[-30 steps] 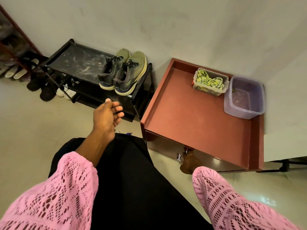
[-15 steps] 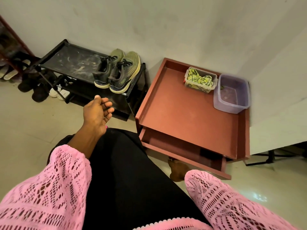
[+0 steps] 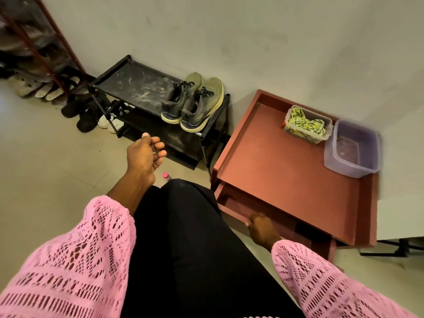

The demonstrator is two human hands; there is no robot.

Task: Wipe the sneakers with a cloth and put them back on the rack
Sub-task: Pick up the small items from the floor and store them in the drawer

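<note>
Head view: two sneakers point(image 3: 192, 104) on rack point(image 3: 137, 83); left hand point(image 3: 143, 157) fingers loose, empty; right hand point(image 3: 261, 229) grips drawer point(image 3: 238, 208).

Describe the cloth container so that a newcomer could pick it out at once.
Find the reddish-brown table right of the black shoe rack. At its far edge, against the wall, two plastic tubs stand side by side. The clear container holds a yellow-green checked cloth; its purple neighbour holds no cloth.

Two sneakers point(image 3: 192, 104) sat on one black rack point(image 3: 137, 88); two plastic containers point(image 3: 353, 150) and one cloth point(image 3: 306, 125) were on the tabletop point(image 3: 275, 175).
</note>
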